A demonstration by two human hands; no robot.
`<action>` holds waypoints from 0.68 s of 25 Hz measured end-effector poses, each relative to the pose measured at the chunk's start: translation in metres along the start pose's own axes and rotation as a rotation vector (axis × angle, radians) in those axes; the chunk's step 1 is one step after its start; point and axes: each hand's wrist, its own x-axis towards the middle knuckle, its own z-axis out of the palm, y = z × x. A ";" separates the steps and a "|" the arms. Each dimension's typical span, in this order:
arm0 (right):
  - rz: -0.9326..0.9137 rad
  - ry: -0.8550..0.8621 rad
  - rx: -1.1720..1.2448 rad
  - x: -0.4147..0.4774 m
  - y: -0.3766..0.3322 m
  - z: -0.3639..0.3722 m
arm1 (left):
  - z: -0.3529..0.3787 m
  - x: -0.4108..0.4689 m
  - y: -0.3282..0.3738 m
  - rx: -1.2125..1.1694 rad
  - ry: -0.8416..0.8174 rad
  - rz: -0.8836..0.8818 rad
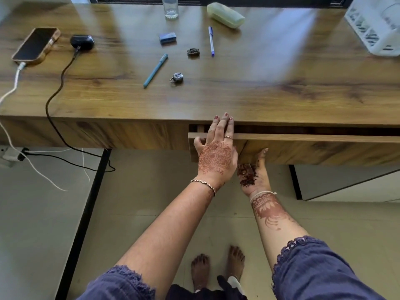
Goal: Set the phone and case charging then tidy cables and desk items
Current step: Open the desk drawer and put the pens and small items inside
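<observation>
A phone [35, 45] in a wood-look cover lies at the desk's far left with a white cable [15, 83] plugged into it. Beside it sits a black earbud case [82, 41] with a black cable [56, 92] attached. Both cables drop over the front edge. The drawer [324, 148] under the desk stands slightly open. My left hand [216, 152] rests flat over the top of the drawer front, straight fingers reaching the desk edge. My right hand [255, 172] holds the drawer front's lower edge, thumb on its face, fingers hidden underneath.
On the wooden desk [238, 89] lie a teal pen [155, 70], a blue pen [211, 41], a small blue box [167, 37], a padlock [176, 77] and a dark trinket [193, 52]. Behind them stand a glass [170, 7], a pale green case [225, 15] and a white basket [376, 24]. A power strip [10, 155] lies low left.
</observation>
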 end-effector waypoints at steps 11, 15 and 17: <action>-0.343 0.783 -0.184 -0.080 -0.034 0.003 | -0.005 -0.030 0.024 -0.105 -0.027 -0.020; -0.847 0.807 -1.042 -0.093 -0.069 0.016 | -0.018 -0.039 0.035 -0.150 -0.119 -0.115; -0.899 0.587 -1.451 -0.095 -0.071 0.012 | -0.021 -0.050 0.040 -0.141 -0.142 -0.149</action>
